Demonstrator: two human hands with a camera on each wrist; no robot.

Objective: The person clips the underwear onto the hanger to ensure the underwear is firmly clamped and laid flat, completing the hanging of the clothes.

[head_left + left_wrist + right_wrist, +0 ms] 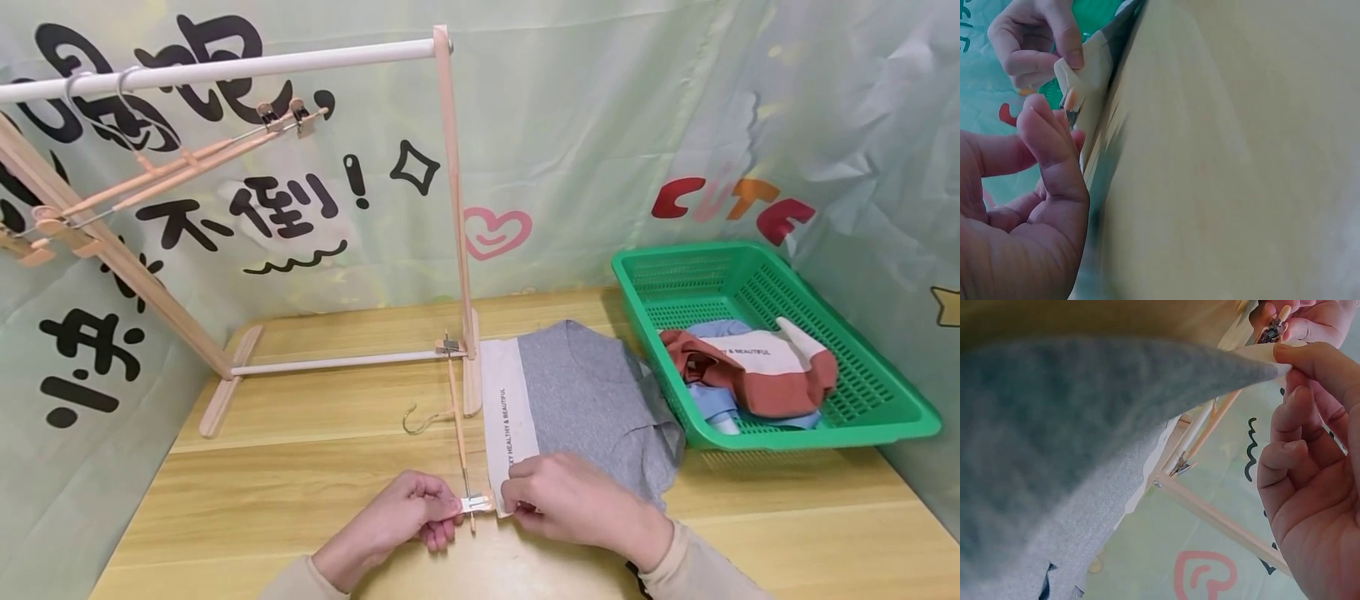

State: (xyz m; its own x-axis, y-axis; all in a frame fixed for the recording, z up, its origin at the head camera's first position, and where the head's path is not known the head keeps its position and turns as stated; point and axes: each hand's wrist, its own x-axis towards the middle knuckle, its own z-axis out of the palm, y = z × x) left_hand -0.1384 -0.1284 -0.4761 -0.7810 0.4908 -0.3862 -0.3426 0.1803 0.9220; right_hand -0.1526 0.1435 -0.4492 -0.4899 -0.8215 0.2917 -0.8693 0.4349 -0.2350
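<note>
A wooden clip hanger (457,417) lies on the table with its hook to the left. My left hand (417,510) pinches the near clip (477,502) between thumb and fingers. Right of the hanger, a grey garment (581,383) lies with its white printed band (504,400) alongside. The near corner of that band is pinched by my right hand (573,504), right beside the clip. In the right wrist view the cloth (1072,425) is lifted at the pinched corner. Whether the clip's jaws stand apart is too small to tell.
A green basket (847,433) on the right holds a rust-and-white garment (780,387) and blue cloth (720,408). Behind my hands stands a wooden rack (453,183); clip hangers (202,162) hang from its white rail. Printed fabric surrounds the table.
</note>
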